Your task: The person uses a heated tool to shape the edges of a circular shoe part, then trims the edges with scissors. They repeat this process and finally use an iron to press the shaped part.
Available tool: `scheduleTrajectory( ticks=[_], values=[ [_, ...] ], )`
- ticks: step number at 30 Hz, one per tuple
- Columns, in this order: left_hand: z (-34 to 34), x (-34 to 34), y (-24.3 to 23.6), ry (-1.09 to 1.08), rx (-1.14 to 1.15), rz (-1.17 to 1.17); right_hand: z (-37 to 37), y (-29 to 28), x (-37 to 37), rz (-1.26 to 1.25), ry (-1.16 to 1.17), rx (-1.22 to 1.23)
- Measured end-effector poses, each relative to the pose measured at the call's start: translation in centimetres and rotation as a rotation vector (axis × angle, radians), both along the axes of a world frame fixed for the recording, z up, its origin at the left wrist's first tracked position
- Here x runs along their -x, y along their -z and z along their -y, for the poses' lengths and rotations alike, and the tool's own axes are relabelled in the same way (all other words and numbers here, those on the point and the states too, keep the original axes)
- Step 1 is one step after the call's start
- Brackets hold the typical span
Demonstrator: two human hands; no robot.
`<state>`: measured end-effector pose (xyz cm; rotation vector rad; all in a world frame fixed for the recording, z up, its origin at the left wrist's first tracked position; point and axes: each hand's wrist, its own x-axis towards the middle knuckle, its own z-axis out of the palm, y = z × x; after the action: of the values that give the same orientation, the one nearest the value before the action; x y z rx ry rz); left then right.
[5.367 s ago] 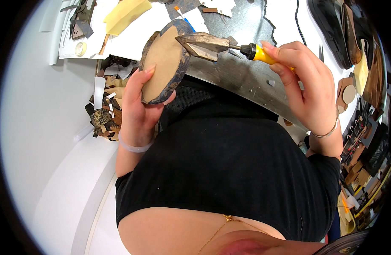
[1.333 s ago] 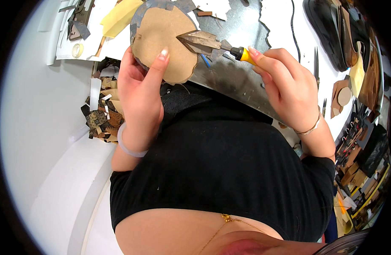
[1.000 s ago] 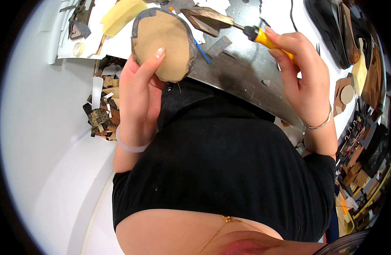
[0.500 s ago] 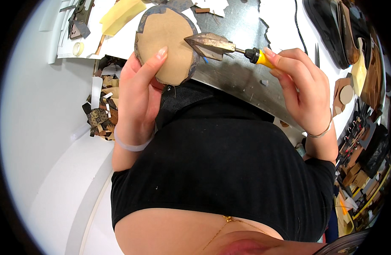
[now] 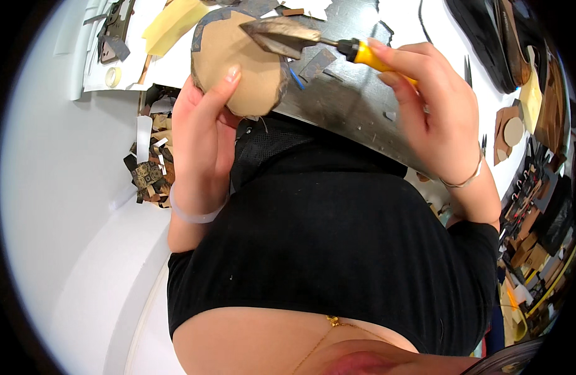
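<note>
A tan oval piece with a ragged dark patterned edging is in my left hand, thumb on its face and fingers behind it. My right hand grips the yellow and black handle of a tool with a broad, pointed, stained metal head. The tip lies over the upper part of the tan face; whether it touches is unclear. Beneath both is a metal work surface, with a blue stick and grey scraps partly behind the piece.
Yellow sheet, tape roll and dark device lie upper left. Scraps fill a space below the table's left end. A black shoe-like item, scissors and brown cutouts are at right, near cluttered tools.
The tool has moved up and left since half a second ago, further onto the tan face. The oval piece and my left hand have shifted slightly left; both grips continue.
</note>
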<state>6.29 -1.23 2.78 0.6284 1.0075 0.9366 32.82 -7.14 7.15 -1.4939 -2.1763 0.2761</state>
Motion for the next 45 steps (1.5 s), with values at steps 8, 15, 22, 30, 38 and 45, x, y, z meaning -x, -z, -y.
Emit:
scheduleTrajectory(
  ticks=[8,15,22,30,38,45],
  values=[
    [-0.5,0.9,1.1,-0.041,0.113,0.189,0.7,0.0,-0.5,-0.154,-0.019,0.096],
    [-0.2,0.2,0.9,-0.049,-0.058,0.041,0.8,-0.9,-0.5,0.051,-0.036,0.1],
    [0.2,-0.2,0.7,-0.055,-0.172,-0.061,0.7,-0.4,0.6,0.192,-0.046,0.013],
    [-0.1,-0.1,1.1,-0.003,-0.022,0.037,-0.9,0.6,0.7,0.07,0.041,-0.032],
    [-0.9,1.7,1.7,-0.041,0.12,0.254,0.7,-0.9,-0.6,0.004,-0.028,0.08],
    [-0.8,1.7,1.8,-0.052,0.149,0.335,0.9,-1.0,-0.4,0.058,-0.074,0.045]
  ],
)
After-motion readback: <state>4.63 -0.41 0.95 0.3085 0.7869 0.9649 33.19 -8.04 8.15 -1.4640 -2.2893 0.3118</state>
